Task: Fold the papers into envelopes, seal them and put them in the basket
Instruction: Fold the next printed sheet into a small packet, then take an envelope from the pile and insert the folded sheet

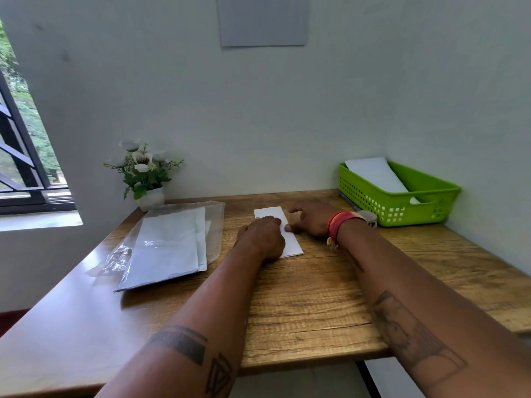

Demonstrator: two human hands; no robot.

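A narrow folded white paper [271, 213] lies on the wooden table [301, 305], running away from me. My left hand [263, 237] rests flat on its left side, fingers curled against the sheet. My right hand [311, 218] sits at its right edge, thumb pressing on the paper and fingers spread on the table. A stack of white sheets [169, 242] lies to the left on a clear plastic sleeve [214, 222]. The green basket [402, 208] stands at the back right with a white envelope [376, 173] leaning inside it.
A small pot of white flowers [145, 173] stands at the back left corner. A small tape dispenser [370, 218] sits just behind my right wrist, next to the basket. Walls close the table at the back and right; a window is on the left.
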